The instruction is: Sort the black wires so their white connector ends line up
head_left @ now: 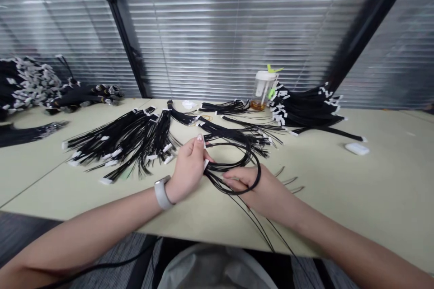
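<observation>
My left hand (190,167) pinches the white-connector end of a black wire harness (252,185) above the table. The harness bends round in a loop, with a second white connector near my left fingers. My right hand (252,185) reaches through the loop, its thumb and fingers closed on some of the thin black wires. Several loose wire ends (259,226) hang down past the table's front edge. Behind the hands lies a flat black harness (225,133) with white connectors.
Black wire harnesses (129,137) spread over the table (383,194) at left. Bundled harnesses (305,106) are stacked back right, beside a lidded cup (264,88). A white case (357,148) lies at right. More cable bundles (34,83) sit far left, before window blinds (203,40).
</observation>
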`<action>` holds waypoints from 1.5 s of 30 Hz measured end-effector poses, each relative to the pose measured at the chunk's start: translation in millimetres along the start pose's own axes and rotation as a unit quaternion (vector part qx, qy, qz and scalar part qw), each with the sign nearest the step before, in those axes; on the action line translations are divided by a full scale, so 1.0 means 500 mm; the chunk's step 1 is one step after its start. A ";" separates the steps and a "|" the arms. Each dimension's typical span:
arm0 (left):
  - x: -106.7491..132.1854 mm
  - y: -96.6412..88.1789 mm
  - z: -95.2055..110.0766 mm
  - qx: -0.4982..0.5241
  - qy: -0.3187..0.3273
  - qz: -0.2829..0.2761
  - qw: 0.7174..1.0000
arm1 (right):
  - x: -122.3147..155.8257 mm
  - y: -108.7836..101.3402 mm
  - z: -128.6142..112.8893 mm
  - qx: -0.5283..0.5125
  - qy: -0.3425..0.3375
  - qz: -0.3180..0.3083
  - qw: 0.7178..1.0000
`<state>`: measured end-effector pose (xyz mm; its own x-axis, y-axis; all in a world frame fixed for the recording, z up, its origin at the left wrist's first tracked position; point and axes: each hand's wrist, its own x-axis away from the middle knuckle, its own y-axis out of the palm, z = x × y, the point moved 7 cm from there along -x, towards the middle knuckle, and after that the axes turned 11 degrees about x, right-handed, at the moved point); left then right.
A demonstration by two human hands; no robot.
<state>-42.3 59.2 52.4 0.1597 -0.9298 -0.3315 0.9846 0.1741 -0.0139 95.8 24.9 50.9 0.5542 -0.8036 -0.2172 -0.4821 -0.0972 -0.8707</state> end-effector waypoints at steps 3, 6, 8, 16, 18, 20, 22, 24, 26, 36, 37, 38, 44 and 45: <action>0.003 0.006 0.000 0.004 -0.008 -0.009 1.000 | -0.001 0.013 0.003 0.036 0.002 -0.030 0.999; 0.002 0.007 -0.002 0.005 -0.020 -0.009 1.000 | 0.004 0.002 0.009 0.102 0.035 -0.004 0.994; 0.000 0.005 -0.004 0.005 -0.029 -0.006 1.000 | 0.009 -0.012 0.012 0.174 0.051 0.021 0.983; -0.011 -0.010 -0.022 0.013 -0.046 0.022 0.999 | 0.039 -0.128 0.011 0.217 0.011 0.265 0.940; -0.011 -0.007 -0.026 0.021 -0.050 0.018 0.998 | 0.052 -0.153 0.002 0.130 -0.017 0.327 0.936; -0.011 -0.004 -0.027 0.026 -0.048 0.007 0.998 | 0.058 -0.159 -0.001 0.033 -0.022 0.339 0.940; -0.009 -0.001 -0.026 0.025 -0.048 -0.003 0.999 | 0.057 -0.153 0.007 -0.079 -0.007 0.327 0.942; -0.008 0.001 -0.025 0.023 -0.047 -0.014 0.999 | 0.051 -0.138 0.020 -0.165 0.013 0.301 0.939; -0.006 0.006 -0.023 0.021 -0.044 -0.034 0.998 | 0.039 -0.124 0.034 -0.178 0.035 0.269 0.946; 0.010 0.027 -0.004 -0.012 0.002 -0.119 0.993 | 0.010 -0.095 0.032 0.004 0.043 0.210 0.977; 0.011 0.028 -0.002 -0.015 0.006 -0.122 0.992 | 0.010 -0.094 0.027 0.015 0.030 0.215 0.976; 0.012 0.030 0.000 -0.018 0.010 -0.126 0.992 | 0.011 -0.094 0.022 0.026 0.019 0.221 0.975; 0.017 0.037 0.003 -0.035 0.025 -0.144 0.989 | 0.007 -0.084 0.010 0.080 -0.002 0.219 0.972; 0.017 0.037 0.002 -0.037 0.025 -0.145 0.988 | 0.007 -0.084 0.010 0.085 -0.003 0.221 0.972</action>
<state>-22.5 54.0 50.4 -0.1349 -0.9272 -0.3495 0.9802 -0.0733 -0.1838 121.4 29.0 84.3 0.3233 -0.7408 -0.5888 -0.5553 0.3553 -0.7519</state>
